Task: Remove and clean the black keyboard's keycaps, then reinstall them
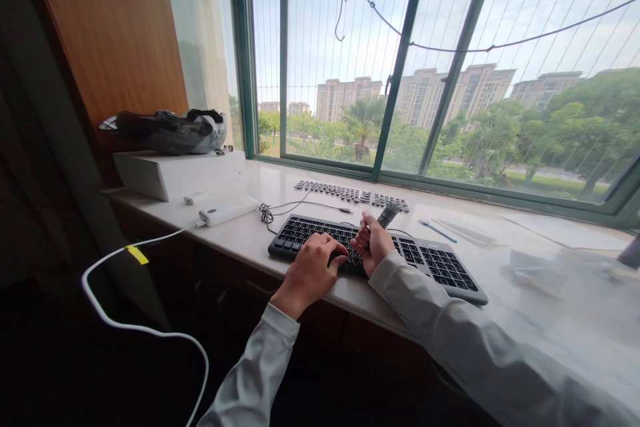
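A black and grey keyboard [443, 265] lies near the front edge of the white counter. My left hand [313, 263] rests on its near side, fingers bent over the keys, thumb slightly apart from the index finger; its fingertips are partly hidden. Just to the right, my right hand [373, 243] is closed around a dark, flat-ended, brush-like tool [389, 215]. The wide end of this tool points up and away from the keyboard. The lower part of my right fist is over the middle keys. Behind the keyboard, rows of small dark keycaps [340, 192] are laid out.
A thin black cable [267, 215] lies coiled behind the keyboard. At left are a white power strip [227, 211], a small white adapter [195, 198] and a white box [175, 173] with a dark bag [170, 132] on top. A blue pen [438, 231] and clear plastic bags [537, 270] lie at right.
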Motion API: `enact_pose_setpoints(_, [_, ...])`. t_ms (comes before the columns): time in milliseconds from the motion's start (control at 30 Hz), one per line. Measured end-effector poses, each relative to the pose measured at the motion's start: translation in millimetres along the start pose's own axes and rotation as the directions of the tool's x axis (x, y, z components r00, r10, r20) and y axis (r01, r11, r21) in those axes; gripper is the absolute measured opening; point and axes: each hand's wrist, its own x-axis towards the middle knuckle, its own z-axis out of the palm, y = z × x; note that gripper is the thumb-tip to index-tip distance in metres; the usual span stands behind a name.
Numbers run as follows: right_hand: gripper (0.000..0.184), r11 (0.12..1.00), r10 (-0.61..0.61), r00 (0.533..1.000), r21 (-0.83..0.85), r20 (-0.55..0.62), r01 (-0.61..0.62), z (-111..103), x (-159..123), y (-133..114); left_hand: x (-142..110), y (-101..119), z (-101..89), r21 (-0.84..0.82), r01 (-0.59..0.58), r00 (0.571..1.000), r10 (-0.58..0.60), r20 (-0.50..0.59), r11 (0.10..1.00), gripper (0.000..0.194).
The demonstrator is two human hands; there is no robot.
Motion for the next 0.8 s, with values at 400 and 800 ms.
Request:
enact_pose_setpoints(400, [0.034, 0.992, -0.12, 0.993, 0.034, -0.009, 0.12, -0.7, 11.0, 11.7, -0.3, -1.0, 0.3, -0.008, -0.017, 1.0, 0.017, -0.003, 1.0, 0.011])
enact_pose_setpoints(800, [0.037, 0.974, -0.222, 0.964, -0.017, 0.144, 0.227, 3.9, 4.7, 12.7, 0.6, -2.5, 2.3, -0.007, -0.005, 1.0, 0.005, 0.0, 1.0, 0.01])
